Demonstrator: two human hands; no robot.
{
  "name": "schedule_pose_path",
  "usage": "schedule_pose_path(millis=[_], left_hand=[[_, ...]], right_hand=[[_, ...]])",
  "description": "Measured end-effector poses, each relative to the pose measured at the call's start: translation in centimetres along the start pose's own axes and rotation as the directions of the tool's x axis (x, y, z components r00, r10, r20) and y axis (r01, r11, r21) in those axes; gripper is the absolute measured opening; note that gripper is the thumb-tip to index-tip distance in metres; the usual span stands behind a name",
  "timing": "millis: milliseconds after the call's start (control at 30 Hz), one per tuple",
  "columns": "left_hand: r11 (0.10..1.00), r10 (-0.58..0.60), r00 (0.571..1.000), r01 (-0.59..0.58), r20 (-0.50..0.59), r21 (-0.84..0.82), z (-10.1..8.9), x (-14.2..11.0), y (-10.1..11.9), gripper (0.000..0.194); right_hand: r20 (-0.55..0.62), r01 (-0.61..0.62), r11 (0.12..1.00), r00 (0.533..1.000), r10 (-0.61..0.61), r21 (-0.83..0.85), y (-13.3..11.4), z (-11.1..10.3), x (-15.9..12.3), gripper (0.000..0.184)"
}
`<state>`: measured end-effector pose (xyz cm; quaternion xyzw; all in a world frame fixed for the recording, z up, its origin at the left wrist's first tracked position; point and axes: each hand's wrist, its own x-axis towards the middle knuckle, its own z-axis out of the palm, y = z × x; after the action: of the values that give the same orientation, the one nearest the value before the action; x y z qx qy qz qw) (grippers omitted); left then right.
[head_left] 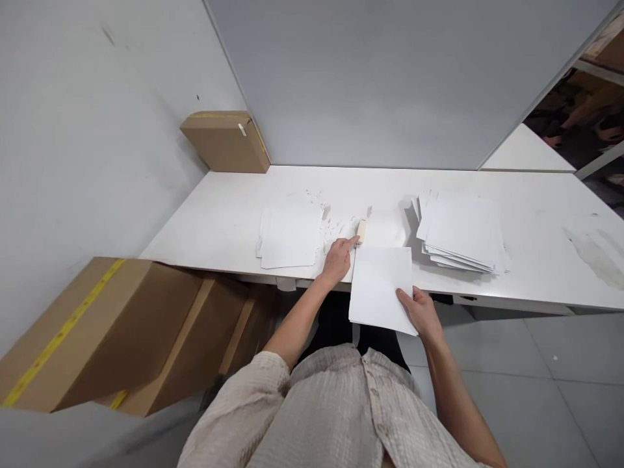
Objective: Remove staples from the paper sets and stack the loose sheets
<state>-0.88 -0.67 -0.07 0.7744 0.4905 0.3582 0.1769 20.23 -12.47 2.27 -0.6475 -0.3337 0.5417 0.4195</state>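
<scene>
My right hand (422,313) pinches the near right corner of a white sheet of paper (380,286) that overhangs the front edge of the white table (536,260). My left hand (338,259) rests on the table just left of that sheet, index finger stretched toward a small beige block (361,231) and touching its near end. A neat pile of white sheets (290,235) lies left of my left hand. A fanned stack of white sheets (463,234) lies to the right. Another white sheet (387,227) lies beyond the held one.
Small paper scraps (336,224) are scattered between the left pile and the block. A brown cardboard box (225,140) stands at the table's back left corner. Large cardboard boxes (107,325) with yellow tape sit left, below the table. Grey partition (380,78) behind.
</scene>
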Motion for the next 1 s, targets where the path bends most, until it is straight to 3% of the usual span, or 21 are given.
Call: schedule_pose_path(millis=[800,1000], left_hand=[[0.986,0.026,0.999,-0.029,0.022,0.161,0.2,-0.2,0.3,0.053],[0.994,0.034,0.999,-0.034,-0.004,0.107,-0.1,-0.4,0.4,0.058]], right_hand=[[-0.011,0.004,0.999,1.000,-0.004,0.042,0.1,0.6,0.5,0.035],[0.000,0.010,1.000,1.000,-0.010,-0.004,-1.7,-2.2,-2.7,0.036]])
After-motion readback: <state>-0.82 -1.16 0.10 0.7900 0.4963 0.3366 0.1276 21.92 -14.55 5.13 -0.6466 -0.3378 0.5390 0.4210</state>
